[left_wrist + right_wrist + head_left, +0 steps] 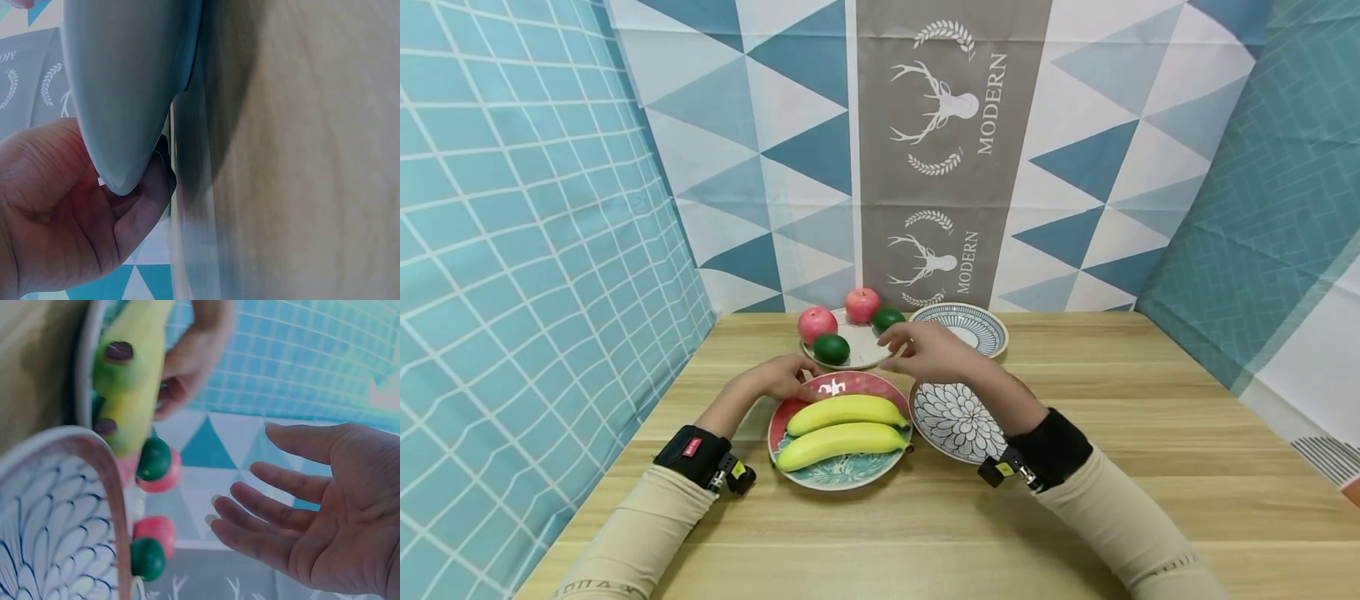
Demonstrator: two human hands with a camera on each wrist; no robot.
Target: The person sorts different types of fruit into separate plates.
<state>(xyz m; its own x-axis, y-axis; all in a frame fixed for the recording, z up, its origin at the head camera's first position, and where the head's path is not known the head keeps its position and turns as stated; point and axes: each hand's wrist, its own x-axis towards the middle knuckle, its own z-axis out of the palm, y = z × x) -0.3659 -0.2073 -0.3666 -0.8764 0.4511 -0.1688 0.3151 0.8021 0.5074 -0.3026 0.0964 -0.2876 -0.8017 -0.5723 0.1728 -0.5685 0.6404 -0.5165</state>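
Across the plate (844, 477) left fingers (144, 212) pinch, bananas (848, 411) point rightward; right fingers (269, 507) spread, empty.

The head view is bright and evenly lit, with white glare at the plate's (867, 384) twelve o'clock. The left wrist view is dimmer, bluish, a soft shadow crossing the blurry table (312, 156) toward twelve. In the right wrist view, bananas (133, 378) blur; glare bleaches the wall (294, 356) toward two.
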